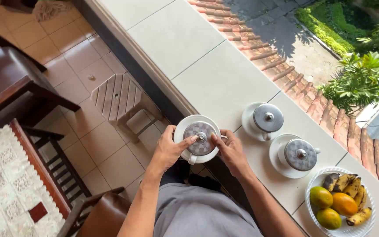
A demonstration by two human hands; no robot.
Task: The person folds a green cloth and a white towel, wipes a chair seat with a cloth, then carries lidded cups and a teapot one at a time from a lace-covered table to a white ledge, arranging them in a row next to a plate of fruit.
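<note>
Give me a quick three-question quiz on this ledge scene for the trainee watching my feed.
1. True or false: both the left hand and the right hand are on the near cup with its metal lid.
2. How many lidded cups on saucers stand on the white ledge, counting the middle cup and the far cup?
3. What does the basket at the right hold? A) bread B) bananas and round citrus fruit C) eggs

Key: 1. True. 2. Three. 3. B.
</note>
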